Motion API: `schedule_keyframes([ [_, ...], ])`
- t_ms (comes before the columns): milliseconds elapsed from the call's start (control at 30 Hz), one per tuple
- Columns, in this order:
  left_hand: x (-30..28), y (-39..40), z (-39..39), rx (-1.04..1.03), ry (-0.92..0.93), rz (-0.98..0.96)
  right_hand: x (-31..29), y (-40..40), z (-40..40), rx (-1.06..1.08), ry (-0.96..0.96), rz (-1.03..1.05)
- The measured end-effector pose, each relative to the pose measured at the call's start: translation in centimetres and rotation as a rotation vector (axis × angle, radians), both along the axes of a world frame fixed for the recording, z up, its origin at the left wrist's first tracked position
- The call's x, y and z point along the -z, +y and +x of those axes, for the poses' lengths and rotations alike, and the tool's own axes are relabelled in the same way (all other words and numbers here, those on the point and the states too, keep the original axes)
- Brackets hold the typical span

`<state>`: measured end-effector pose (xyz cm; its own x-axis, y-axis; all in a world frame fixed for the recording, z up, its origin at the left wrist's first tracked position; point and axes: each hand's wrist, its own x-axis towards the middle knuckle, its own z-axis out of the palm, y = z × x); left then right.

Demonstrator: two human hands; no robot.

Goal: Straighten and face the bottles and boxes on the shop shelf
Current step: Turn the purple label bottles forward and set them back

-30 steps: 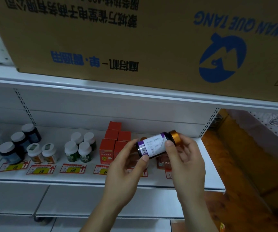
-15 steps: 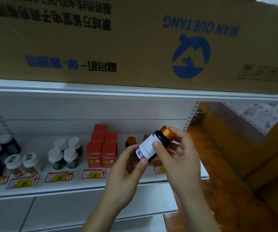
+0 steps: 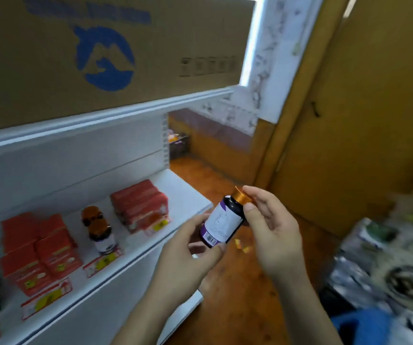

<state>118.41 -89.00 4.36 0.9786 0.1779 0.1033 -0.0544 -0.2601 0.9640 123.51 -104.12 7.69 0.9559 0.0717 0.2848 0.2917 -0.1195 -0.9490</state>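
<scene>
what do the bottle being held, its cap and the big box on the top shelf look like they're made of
Bottle: dark glossy glass or plastic, cannot tell which, with a matte white paper label.
Cap: shiny orange-gold, metal or metallised plastic, by its sheen.
Big box: brown corrugated cardboard, matte, printed in blue.

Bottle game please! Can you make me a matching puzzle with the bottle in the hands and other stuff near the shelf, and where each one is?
Things:
1. bottle with the gold cap
2. big cardboard box
3. red boxes
4. left hand

Places:
A. on the top shelf
B. standing in a group on the lower shelf
C. held tilted in the air, off the shelf
D. gripping the bottom end of the bottle

Pairs: 1-C, 2-A, 3-B, 4-D. The right hand holds the bottle near its cap.
</scene>
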Motion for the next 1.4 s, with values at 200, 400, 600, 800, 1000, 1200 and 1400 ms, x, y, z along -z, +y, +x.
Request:
schedule_keyframes([
  [200, 0.8, -11.9, 3.1, 0.235, -0.034, 0.152, -0.6, -13.6, -2.4, 0.237, -0.076, -0.251],
  [400, 2.7, -26.9, 5.3, 0.481, -0.046, 0.272, -0.6, -28.3, -4.5, 0.411, -0.092, -0.502],
  [600, 4.6, -41.8, 6.2, 0.674, -0.12, 0.383, 0.5, -41.7, -6.3, 0.514, 0.016, -0.689],
  [800, 8.5, -53.7, 9.0, 0.819, -0.148, 0.472, 3.8, -51.5, -5.9, 0.679, 0.141, -0.741],
  [1000, 15.2, -61.5, 12.8, 0.971, -0.174, 0.611, 9.4, -58.6, -3.2, 0.735, 0.316, -0.847],
  [1200, 23.9, -64.5, 16.0, 1.095, -0.111, 0.973, 18.7, -62.6, -0.4, 0.702, 0.533, -0.91],
  [1400, 30.1, -65.7, 16.7, 1.13, -0.027, 1.174, 28.7, -64.9, 0.8, 0.591, 0.694, -0.883],
])
